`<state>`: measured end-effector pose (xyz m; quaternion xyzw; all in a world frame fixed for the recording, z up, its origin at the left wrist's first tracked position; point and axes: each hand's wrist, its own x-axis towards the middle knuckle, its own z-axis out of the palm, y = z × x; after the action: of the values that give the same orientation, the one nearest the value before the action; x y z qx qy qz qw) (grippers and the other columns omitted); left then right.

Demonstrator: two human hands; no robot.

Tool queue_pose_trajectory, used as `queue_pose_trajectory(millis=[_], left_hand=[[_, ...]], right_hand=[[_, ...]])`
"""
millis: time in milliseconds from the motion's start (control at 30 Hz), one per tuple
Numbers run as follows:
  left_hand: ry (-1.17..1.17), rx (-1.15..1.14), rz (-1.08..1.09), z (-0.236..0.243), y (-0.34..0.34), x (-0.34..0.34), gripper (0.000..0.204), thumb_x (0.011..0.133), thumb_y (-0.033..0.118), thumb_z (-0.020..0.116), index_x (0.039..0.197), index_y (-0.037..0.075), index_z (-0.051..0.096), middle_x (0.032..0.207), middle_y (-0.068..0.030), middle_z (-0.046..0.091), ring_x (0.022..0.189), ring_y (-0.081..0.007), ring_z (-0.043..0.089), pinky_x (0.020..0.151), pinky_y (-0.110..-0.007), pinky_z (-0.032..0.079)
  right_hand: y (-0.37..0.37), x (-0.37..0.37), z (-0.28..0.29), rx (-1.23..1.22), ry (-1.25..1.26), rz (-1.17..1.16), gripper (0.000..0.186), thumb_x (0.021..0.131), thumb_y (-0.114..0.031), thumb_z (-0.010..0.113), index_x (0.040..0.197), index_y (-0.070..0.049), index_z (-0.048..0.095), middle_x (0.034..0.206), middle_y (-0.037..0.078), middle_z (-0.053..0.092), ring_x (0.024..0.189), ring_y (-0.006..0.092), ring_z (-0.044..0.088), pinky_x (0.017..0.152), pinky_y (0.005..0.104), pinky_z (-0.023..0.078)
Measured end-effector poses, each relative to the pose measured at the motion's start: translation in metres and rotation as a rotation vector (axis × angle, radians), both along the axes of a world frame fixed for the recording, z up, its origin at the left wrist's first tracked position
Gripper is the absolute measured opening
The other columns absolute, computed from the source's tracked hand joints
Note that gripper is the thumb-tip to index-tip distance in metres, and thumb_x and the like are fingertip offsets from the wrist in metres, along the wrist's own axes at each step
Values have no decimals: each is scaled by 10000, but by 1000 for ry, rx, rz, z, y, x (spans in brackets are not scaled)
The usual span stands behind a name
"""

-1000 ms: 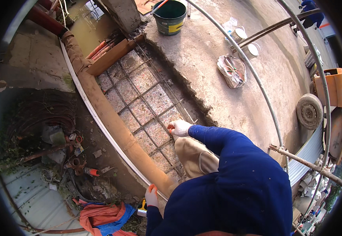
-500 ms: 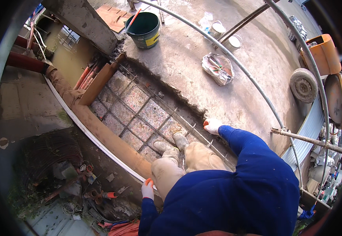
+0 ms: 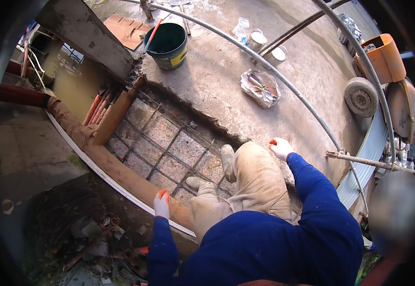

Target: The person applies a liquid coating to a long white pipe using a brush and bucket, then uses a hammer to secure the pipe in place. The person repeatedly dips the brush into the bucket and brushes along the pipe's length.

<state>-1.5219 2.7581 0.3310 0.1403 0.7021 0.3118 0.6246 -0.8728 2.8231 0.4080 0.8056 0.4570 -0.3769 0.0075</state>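
Observation:
My left hand (image 3: 161, 205), in a white glove with orange fingertips, is above the brown board (image 3: 138, 184) edging a shallow pit. Its fingers are curled together and nothing shows in them. My right hand (image 3: 281, 148), gloved alike, is over the broken edge of the concrete slab (image 3: 217, 102). Its fingers are bent inward, with no object visible. Between my hands, my dusty boots (image 3: 227, 162) and bent legs are over a steel rebar grid (image 3: 178, 127) above speckled panels on the pit floor. My right knee is raised toward the slab.
A dark green bucket (image 3: 168, 47) with an orange-handled tool stands on the slab. Nearby lie an open silvery bag of tools (image 3: 261, 88) and pale pails (image 3: 277, 55). A curved metal pipe (image 3: 284, 71) crosses ahead. An orange mixer (image 3: 381, 59) with a wheel stands right; debris lies left.
My right leg has risen toward the slab and my boots are farther apart. My left hand has moved up and left, my right hand farther over the slab. The view has shifted slightly.

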Motion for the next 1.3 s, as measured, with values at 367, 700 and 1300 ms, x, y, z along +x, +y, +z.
queue_pose_trajectory(millis=[367, 700, 1300], left_hand=[[177, -427, -294, -30, -67, 118, 337, 1024, 90, 672, 1331, -48, 683, 1114, -82, 746, 933, -131, 660, 817, -282, 531], [274, -915, -663, -98, 3, 247, 292, 872, 206, 736, 1120, 64, 795, 1012, -146, 801, 971, -231, 754, 881, -356, 578], [309, -890, -545, -108, 29, 286, 260, 943, 299, 754, 1062, 73, 808, 931, -82, 784, 898, -188, 721, 864, -353, 560]], right_hand=[[259, 132, -177, -9, -129, 115, 416, 963, -309, 696, 1277, -41, 743, 1267, 203, 771, 1221, 373, 719, 1066, 432, 545], [452, 288, -404, 47, -296, 68, 498, 949, -266, 669, 1351, 25, 702, 1319, 273, 734, 1247, 412, 712, 1095, 467, 541], [495, 298, -428, 100, -281, 201, 272, 916, -125, 587, 1067, 39, 744, 1006, 283, 770, 975, 458, 753, 898, 479, 574]])
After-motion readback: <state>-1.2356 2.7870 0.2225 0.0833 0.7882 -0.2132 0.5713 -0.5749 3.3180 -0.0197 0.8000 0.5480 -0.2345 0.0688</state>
